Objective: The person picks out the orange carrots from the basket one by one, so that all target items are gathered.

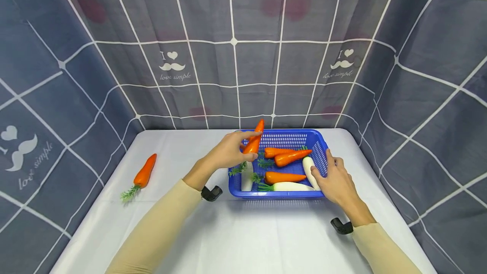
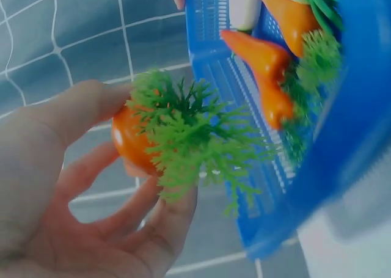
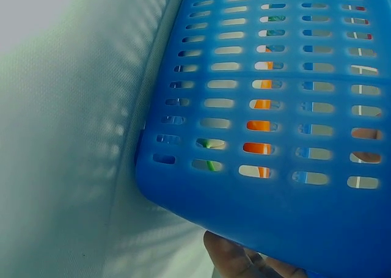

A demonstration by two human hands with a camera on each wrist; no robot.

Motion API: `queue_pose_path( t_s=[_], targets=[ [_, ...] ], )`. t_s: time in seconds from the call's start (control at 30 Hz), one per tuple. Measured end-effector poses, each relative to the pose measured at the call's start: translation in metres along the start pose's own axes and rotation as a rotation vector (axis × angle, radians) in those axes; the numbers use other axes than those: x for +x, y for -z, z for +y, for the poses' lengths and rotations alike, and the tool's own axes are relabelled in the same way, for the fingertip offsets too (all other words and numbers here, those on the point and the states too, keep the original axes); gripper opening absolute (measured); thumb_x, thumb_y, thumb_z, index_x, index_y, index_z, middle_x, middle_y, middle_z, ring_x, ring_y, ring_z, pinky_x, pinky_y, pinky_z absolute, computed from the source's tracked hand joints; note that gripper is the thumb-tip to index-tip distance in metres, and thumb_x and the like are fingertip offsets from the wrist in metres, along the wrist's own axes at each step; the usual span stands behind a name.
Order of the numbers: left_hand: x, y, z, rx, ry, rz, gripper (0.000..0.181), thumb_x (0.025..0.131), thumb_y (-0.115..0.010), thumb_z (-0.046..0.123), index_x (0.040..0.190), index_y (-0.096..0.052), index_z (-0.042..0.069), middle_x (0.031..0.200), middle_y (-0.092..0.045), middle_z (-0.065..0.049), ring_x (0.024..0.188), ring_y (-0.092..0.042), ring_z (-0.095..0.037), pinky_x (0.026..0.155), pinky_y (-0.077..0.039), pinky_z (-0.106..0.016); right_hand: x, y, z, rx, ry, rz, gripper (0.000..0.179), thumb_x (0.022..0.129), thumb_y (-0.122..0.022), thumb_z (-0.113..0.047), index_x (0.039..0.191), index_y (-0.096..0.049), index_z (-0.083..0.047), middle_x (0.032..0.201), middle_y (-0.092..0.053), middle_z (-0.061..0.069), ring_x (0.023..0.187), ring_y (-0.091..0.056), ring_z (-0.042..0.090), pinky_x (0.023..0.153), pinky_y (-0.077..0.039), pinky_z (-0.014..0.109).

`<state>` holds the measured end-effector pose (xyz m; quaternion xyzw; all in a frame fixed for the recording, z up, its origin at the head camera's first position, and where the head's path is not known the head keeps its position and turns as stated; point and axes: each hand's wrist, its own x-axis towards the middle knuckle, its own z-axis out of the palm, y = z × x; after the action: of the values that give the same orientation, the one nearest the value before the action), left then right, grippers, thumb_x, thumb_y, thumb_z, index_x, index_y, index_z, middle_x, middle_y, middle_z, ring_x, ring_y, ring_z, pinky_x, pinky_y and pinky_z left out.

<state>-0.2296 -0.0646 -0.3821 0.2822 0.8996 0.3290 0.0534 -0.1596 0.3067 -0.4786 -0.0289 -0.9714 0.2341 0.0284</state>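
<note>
My left hand (image 1: 230,149) pinches an orange carrot (image 1: 258,138) between thumb and fingers over the left side of a blue basket (image 1: 277,195). In the left wrist view the carrot's leafy green top (image 2: 189,128) faces the camera. My right hand (image 1: 337,181) grips the basket's right rim, with only some fingertips (image 3: 229,253) showing at the basket's edge in the right wrist view. Inside the basket lie several carrots, one of them a carrot (image 1: 285,177) near the front, and white radishes, including a radish (image 1: 293,187) along the front wall.
Another carrot (image 1: 143,174) with a green top lies on the white-covered table (image 1: 182,147), left of the basket. A dark grey curtain (image 1: 213,62) with white grid lines stands behind the table and along both sides.
</note>
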Motion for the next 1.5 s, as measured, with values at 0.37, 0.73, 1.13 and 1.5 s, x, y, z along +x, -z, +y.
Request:
queue_pose_path(
  t_s=[0.37, 0.73, 1.13, 1.5],
  targets=[
    [-0.043, 0.018, -0.041, -0.014, 0.121, 0.221, 0.075, 0.104, -0.089, 0.024, 0.173, -0.059, 0.02, 0.156, -0.071, -0.02, 0.119, -0.079, -0.041, 0.089, -0.071, -0.045, 0.001, 0.0, -0.001, -0.002, -0.004, -0.013, 0.103, 0.119, -0.05, -0.065, 0.186, -0.006, 0.0, 0.172, -0.036, 0.046, 0.134, -0.062, 0.074, 0.114, -0.051, 0.085],
    [-0.069, 0.004, -0.093, -0.038, 0.293, 0.208, 0.074, 0.106, -0.086, 0.022, 0.173, -0.057, 0.013, 0.158, -0.069, -0.026, 0.115, -0.079, -0.039, 0.089, -0.068, -0.044, 0.002, 0.0, 0.0, -0.005, -0.007, -0.015, 0.104, 0.118, -0.048, -0.067, 0.186, -0.005, -0.001, 0.173, -0.035, 0.046, 0.134, -0.061, 0.075, 0.113, -0.051, 0.086],
    [-0.079, -0.024, -0.125, -0.044, 0.344, 0.095, 0.071, 0.105, -0.087, 0.019, 0.169, -0.06, 0.006, 0.151, -0.072, -0.031, 0.132, -0.076, -0.048, 0.101, -0.069, -0.052, 0.001, -0.001, 0.0, -0.01, -0.017, -0.014, 0.104, 0.118, -0.049, -0.066, 0.186, -0.005, -0.001, 0.172, -0.035, 0.046, 0.135, -0.061, 0.074, 0.113, -0.052, 0.086],
    [-0.074, -0.031, -0.13, 0.008, 0.359, 0.09, 0.069, 0.105, -0.087, 0.021, 0.167, -0.062, 0.004, 0.145, -0.075, -0.029, 0.127, -0.074, -0.042, 0.114, -0.063, -0.061, 0.001, 0.0, 0.001, -0.003, -0.013, -0.014, 0.105, 0.118, -0.049, -0.067, 0.186, -0.004, -0.002, 0.172, -0.035, 0.046, 0.133, -0.062, 0.074, 0.113, -0.052, 0.086]
  ],
)
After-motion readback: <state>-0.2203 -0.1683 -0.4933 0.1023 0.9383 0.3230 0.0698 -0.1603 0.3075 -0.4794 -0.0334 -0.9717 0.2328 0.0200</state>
